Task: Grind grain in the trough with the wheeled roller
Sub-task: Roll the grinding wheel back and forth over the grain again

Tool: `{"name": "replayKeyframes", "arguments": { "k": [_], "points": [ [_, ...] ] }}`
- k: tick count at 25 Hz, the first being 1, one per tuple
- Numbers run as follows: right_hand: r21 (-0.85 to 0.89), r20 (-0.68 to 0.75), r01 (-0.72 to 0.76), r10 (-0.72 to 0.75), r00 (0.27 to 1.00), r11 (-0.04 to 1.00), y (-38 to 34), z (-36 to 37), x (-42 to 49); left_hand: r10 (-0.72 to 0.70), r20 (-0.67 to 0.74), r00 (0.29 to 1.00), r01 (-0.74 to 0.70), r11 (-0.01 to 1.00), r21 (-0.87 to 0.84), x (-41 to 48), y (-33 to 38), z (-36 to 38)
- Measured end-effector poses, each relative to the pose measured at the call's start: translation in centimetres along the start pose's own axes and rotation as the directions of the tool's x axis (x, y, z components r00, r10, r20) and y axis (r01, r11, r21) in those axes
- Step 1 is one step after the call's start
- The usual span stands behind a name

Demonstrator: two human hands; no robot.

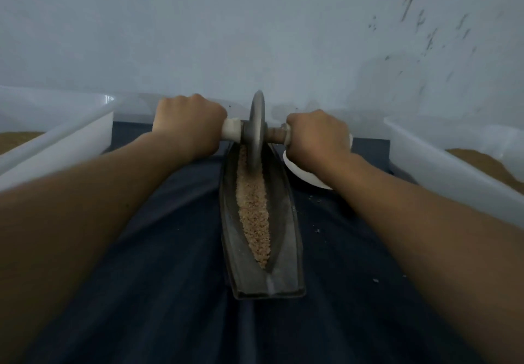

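A dark cloth [170, 278] is spread over the work surface and flanked by a left tub [56, 136] and a right tub [453, 170], both white. The boat-shaped trough [286, 236] lies lengthwise at centre. The wheeled roller [256, 125] is stood upright at its far end, with the wheel seated in the groove. Its axle ends are gripped by the left hand [190, 125] and right hand [317, 133], fingers curled fully round. Coarse grain [253, 216] lines the groove. Step judged: grinding stroke, far limit. A level pull toward the near end, under downward pressure, is called for next.
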State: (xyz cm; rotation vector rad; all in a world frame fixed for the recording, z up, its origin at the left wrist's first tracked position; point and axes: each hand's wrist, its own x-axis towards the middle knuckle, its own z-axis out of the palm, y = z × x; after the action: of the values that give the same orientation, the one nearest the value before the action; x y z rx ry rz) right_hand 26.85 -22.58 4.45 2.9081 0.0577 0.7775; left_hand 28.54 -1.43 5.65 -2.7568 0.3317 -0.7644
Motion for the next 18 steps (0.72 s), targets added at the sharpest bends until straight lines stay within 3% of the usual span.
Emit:
{"name": "replayKeyframes", "arguments": {
  "k": [5, 8, 9, 12, 14, 18],
  "points": [
    [-0.052, 0.006, 0.178, -0.178, 0.984, 0.983, 0.7, -4.0, -7.2, 0.107, 0.09, 0.99, -0.097, 0.99, -0.102, -7.1, -0.9, -1.9],
    [-0.049, -0.117, 0.246, -0.25, 0.961, 0.968, 1.2, -7.3, -10.7, 0.142, 0.054, 0.988, -0.14, 0.989, -0.038, -10.6, -1.9, -4.0],
    [-0.025, -0.15, 0.25, -0.251, 0.956, 0.968, 1.3, -7.7, -11.1, 0.15, 0.028, 0.988, -0.15, 0.989, -0.016, -10.8, -2.0, -4.6],
    [-0.067, -0.004, 0.175, -0.176, 0.984, 0.982, 0.7, -6.4, -9.9, 0.126, 0.064, 0.99, -0.125, 0.992, -0.011, -9.6, -1.3, -3.8],
    [-0.073, 0.015, 0.106, -0.105, 0.994, 0.992, 0.5, -3.6, -7.1, 0.118, 0.028, 0.993, -0.118, 0.993, 0.005, -6.9, -0.4, -2.0],
    [0.063, 0.045, 0.02, -0.023, 0.999, 0.998, 0.1, 0.2, -1.3, 0.089, -0.023, 0.996, -0.088, 0.995, 0.039, -0.7, 0.4, -0.3]
  ]
}}
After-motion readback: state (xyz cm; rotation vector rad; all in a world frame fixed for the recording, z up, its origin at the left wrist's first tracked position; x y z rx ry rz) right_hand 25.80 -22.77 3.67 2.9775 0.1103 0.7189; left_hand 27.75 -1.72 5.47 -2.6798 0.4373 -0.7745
